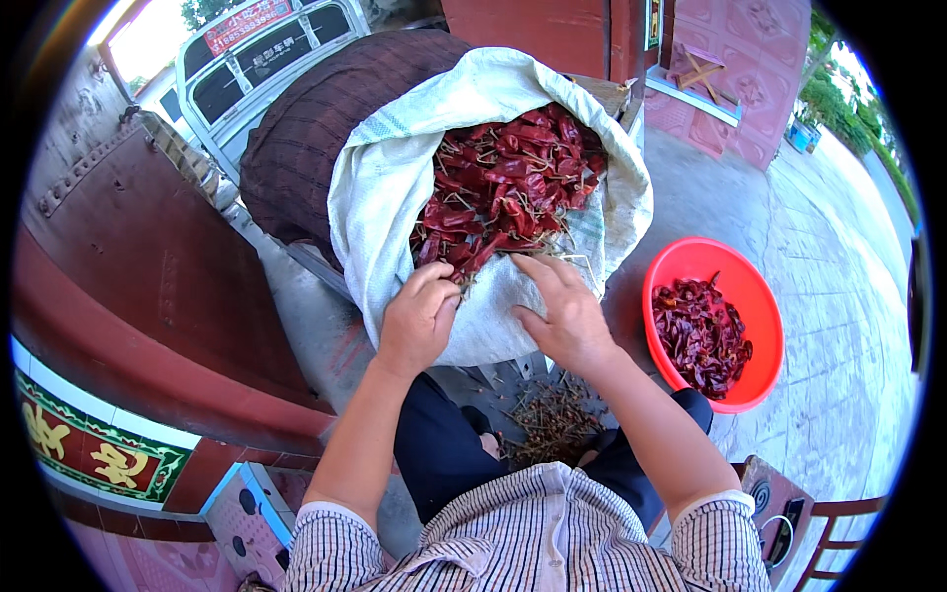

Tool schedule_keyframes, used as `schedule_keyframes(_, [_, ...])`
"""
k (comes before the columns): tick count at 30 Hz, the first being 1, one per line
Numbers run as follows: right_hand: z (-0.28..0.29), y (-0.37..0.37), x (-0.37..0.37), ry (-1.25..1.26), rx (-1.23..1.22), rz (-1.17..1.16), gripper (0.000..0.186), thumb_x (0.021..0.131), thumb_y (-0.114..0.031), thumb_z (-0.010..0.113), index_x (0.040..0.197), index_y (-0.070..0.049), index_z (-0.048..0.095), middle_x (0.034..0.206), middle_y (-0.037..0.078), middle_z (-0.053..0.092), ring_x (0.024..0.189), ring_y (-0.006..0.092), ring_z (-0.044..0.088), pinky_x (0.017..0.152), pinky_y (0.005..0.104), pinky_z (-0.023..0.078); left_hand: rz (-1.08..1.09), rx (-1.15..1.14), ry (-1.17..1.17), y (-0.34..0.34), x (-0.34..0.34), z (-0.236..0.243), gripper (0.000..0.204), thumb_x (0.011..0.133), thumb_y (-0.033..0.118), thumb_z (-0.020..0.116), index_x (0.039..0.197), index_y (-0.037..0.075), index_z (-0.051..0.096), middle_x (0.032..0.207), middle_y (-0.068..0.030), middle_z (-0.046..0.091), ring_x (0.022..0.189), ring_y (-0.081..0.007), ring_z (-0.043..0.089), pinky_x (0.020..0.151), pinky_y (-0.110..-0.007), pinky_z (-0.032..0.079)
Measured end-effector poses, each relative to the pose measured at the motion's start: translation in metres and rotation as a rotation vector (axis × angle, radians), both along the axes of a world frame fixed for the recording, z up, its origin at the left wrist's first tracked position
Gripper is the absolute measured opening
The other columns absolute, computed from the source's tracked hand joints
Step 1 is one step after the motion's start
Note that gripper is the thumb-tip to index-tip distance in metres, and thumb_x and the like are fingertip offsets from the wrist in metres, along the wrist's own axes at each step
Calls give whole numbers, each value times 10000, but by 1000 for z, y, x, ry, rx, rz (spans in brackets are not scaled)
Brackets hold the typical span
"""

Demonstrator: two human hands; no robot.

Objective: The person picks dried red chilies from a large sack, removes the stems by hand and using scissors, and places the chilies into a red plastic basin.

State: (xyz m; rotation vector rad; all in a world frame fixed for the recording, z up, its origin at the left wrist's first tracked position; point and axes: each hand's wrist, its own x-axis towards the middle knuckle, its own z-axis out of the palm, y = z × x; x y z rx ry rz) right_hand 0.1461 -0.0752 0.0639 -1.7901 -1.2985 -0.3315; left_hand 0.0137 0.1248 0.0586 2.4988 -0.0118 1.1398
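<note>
Left hand [418, 318] curled, right hand [562, 314] open-fingered

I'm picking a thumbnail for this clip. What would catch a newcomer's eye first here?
The heap of dried red chillies spilling from the open white woven sack in the middle stands out most, with the left hand and right hand at its mouth. Next comes the bright red basin of chillies on the ground to the right.
</note>
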Motion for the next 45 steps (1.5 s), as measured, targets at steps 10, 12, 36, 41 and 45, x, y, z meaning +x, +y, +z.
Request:
schedule_keyframes(10, [-8,49,28,-101,-193,-32,212,836,-169,741,1026,-85,697,1244,99,632,1232,311,564,1013,465,452,71,-49,2,5,-2,-11,188,839,16,714,1024,34,685,1209,-169,673,1064,-364,677,898,-417,554])
schedule_keyframes(12, [-3,43,25,118,-199,-34,154,891,-160,719,971,-39,669,1021,128,698,979,326,669,851,424,516,138,-67,33,7,0,-11,233,837,28,714,1068,30,682,1232,-175,663,1111,-370,656,944,-423,532])
schedule_keyframes(36, [5,16,-27,645,-245,195,252,966,-205,704,1034,29,641,777,103,663,711,166,627,685,351,517,-170,-1069,159,-39,-4,-23,66,936,50,716,958,0,679,905,-12,661,780,-85,593,684,-251,478])
schedule_keyframes(41, [1,11,-20,679,-289,352,258,980,-218,706,1112,0,670,778,69,649,698,142,577,682,332,506,-184,-667,61,-38,-7,-15,63,940,39,711,931,-1,663,904,-31,651,801,-106,599,699,-261,483])
schedule_keyframes(45, [1,8,-20,787,-249,477,217,1009,-210,673,1099,-13,687,775,25,649,677,107,547,649,292,491,-256,-846,41,-43,-11,-9,102,957,85,700,891,25,650,830,-31,644,689,-107,578,615,-249,449])
